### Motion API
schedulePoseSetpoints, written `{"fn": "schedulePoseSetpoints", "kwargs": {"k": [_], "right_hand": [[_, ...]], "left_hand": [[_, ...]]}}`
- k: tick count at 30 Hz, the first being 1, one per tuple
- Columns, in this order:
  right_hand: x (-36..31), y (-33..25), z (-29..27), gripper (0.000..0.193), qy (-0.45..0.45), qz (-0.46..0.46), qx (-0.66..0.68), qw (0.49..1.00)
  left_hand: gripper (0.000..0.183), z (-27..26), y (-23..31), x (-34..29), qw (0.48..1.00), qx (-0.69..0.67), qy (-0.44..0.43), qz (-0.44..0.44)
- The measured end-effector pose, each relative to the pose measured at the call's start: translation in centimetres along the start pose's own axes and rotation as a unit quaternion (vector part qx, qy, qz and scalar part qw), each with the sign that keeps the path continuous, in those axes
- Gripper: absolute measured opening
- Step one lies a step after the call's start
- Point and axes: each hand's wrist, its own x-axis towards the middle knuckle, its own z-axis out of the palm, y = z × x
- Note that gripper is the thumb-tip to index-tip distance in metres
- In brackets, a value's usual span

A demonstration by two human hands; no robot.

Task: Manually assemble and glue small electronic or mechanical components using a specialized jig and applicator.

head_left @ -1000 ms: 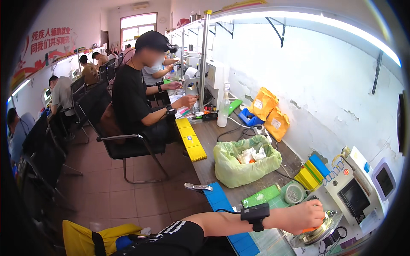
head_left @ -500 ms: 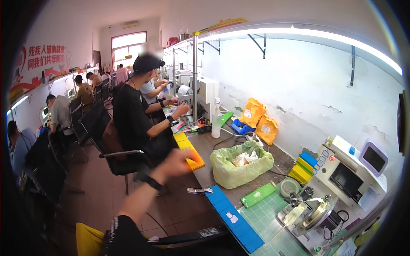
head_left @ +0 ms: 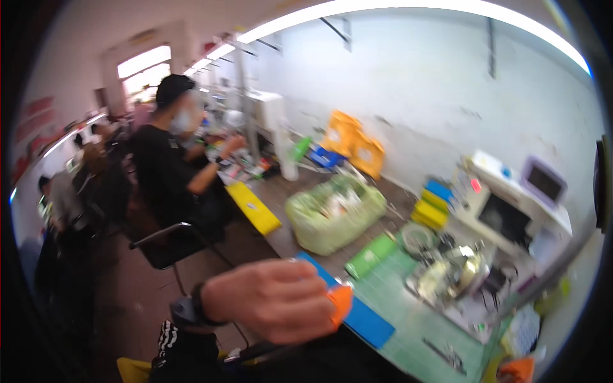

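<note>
My left hand (head_left: 271, 301), with a dark watch (head_left: 187, 311) on its wrist, is raised before the bench edge, fingers curled closed. At its fingertips shows a bright orange piece (head_left: 340, 305); blur hides whether it is held or worn. Behind the fingers lies a long blue strip (head_left: 370, 324) along the bench edge, partly covered by the hand. At the lower right edge an orange patch (head_left: 518, 369) with a little skin tone beside it may be part of my right hand; its fingers cannot be made out. A dark slim tool (head_left: 445, 355) lies on the green mat (head_left: 399, 300).
A bin lined with a pale green bag (head_left: 325, 223) stands on the bench, beside a green packet (head_left: 371, 256). A small machine (head_left: 453, 271) and a white console (head_left: 511, 204) are at right. To the left a person in black (head_left: 169, 159) sits by a yellow strip (head_left: 254, 209).
My left hand has come nearer and lower, from beside the yellow strip to in front of the blue one. The view has shifted and blurred. An orange patch has appeared at lower right.
</note>
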Motion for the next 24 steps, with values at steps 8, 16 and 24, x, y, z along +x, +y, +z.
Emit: {"fn": "schedulePoseSetpoints", "kwargs": {"k": [8,16,24], "right_hand": [[-4.7,-1.9,2.6,0.068,-0.031,0.089,0.042,0.995],[-3.5,0.8,7.2,0.043,-0.237,0.06,0.229,0.942],[-4.8,-0.9,8.0,0.031,-0.244,0.118,0.256,0.928]], "left_hand": [[0.025,15.4,7.5,4.6,0.889,-0.411,0.197,-0.029],[0.03,19.9,11.0,5.8,0.719,-0.65,0.172,-0.173],[0.026,19.3,12.0,5.6,0.688,-0.647,0.213,-0.251]]}}
